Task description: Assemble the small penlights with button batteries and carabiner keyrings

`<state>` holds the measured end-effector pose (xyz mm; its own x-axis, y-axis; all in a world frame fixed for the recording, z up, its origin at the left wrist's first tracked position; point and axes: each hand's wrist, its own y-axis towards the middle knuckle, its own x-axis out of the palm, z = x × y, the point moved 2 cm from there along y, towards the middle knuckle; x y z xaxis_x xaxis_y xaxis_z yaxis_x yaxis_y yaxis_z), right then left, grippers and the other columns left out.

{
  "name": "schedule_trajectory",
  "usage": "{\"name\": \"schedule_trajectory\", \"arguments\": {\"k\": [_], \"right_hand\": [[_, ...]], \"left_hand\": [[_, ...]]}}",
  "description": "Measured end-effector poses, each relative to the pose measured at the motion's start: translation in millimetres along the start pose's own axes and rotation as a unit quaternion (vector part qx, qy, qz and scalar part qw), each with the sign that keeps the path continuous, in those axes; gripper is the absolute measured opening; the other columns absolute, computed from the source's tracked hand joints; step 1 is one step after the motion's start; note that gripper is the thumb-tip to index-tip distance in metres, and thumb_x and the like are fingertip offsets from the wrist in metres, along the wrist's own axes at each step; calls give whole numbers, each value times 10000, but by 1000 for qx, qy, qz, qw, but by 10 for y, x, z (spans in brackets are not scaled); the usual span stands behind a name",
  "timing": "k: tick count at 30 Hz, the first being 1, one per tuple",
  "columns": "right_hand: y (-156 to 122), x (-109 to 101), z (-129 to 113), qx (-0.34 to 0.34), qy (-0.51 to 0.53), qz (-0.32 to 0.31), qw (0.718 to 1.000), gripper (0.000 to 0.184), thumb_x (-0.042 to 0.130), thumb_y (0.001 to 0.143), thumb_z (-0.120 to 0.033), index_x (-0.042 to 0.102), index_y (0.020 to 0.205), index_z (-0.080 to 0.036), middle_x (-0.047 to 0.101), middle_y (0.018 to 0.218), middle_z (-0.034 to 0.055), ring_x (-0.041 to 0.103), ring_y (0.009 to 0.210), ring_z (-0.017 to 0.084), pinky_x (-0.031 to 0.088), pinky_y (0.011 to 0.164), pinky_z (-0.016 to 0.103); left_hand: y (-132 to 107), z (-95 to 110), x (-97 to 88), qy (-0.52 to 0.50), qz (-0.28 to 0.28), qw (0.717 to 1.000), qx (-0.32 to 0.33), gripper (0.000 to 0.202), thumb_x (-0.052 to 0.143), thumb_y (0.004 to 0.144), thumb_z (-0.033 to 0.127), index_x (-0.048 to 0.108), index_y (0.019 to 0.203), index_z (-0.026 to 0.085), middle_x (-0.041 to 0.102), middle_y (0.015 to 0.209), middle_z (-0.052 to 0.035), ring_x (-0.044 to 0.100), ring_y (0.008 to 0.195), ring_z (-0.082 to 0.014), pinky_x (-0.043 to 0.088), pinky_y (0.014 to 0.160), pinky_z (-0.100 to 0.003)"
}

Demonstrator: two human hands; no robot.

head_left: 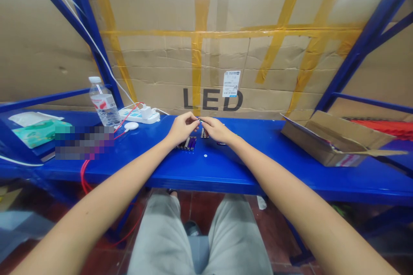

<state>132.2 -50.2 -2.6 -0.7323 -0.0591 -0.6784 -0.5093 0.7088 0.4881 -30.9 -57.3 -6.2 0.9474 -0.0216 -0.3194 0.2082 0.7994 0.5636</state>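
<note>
My left hand (pixel 183 129) and my right hand (pixel 217 129) meet above the blue table. Their fingertips pinch together around something small and dark, too tiny to make out. Below my left hand lies a row of short purple and dark cylinders (pixel 190 143) with metallic ends, partly covered by the hand. Several small round-ended pieces (pixel 204 133) stand in rows between the hands, partly hidden by my right hand. A small white disc (pixel 205 155) lies on the table nearer to me.
On the left are a water bottle (pixel 103 105), a white power strip (pixel 140 114), a white round charger (pixel 131 126) and a green tissue pack (pixel 41 133). An open cardboard box (pixel 316 146) sits right. A large LED carton (pixel 155 64) stands behind the blue table (pixel 206 176).
</note>
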Motion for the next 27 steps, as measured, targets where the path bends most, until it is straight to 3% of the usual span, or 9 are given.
{"name": "schedule_trajectory", "arguments": {"k": [4, 13, 16, 18, 21, 27], "right_hand": [[-3, -11, 3, 84, 124, -28, 988, 245, 452, 940, -135, 670, 1052, -139, 559, 574, -32, 542, 547, 130, 464, 604, 248], [1, -6, 12, 101, 156, 2, 982, 223, 493, 902, -137, 672, 1035, -129, 552, 555, -36, 497, 496, 127, 458, 563, 263], [4, -8, 19, 78, 107, 17, 991, 245, 485, 900, -145, 688, 1035, -122, 642, 661, 7, 580, 603, 153, 503, 668, 291], [9, -11, 25, 54, 54, 38, 996, 268, 485, 895, -134, 697, 1060, -121, 724, 860, 64, 657, 804, 187, 511, 814, 318], [10, -3, 31, 35, -30, 53, 998, 302, 481, 907, -120, 678, 1137, -120, 716, 1158, 130, 645, 1080, 224, 465, 959, 335], [-32, 40, -35, 20, -156, 17, 987, 330, 388, 980, -141, 596, 1230, -85, 687, 1197, 199, 632, 1126, 263, 461, 922, 338]], "left_hand": [[-14, 35, -5, 26, -8, 1000, 8, 168, 659, 804, 334, 593, 788, 180, 672, 684, -8, 644, 652, -165, 523, 684, -308], [-20, 31, -12, 59, -14, 998, 13, 174, 649, 820, 344, 599, 798, 179, 669, 685, -6, 640, 667, -166, 500, 681, -294], [-25, 16, -10, 75, -15, 997, 22, 178, 642, 829, 350, 604, 803, 179, 671, 695, -6, 638, 667, -164, 495, 676, -289], [-29, 11, -9, 95, -14, 995, 31, 181, 639, 833, 354, 609, 801, 179, 676, 703, -7, 637, 671, -164, 492, 672, -286], [-35, 14, -4, 121, -12, 992, 40, 180, 629, 840, 354, 613, 795, 181, 681, 699, -6, 636, 669, -163, 484, 669, -282], [-49, 48, 10, 176, -13, 983, 53, 159, 609, 854, 326, 609, 776, 187, 684, 688, 3, 622, 659, -155, 452, 666, -272]]}}
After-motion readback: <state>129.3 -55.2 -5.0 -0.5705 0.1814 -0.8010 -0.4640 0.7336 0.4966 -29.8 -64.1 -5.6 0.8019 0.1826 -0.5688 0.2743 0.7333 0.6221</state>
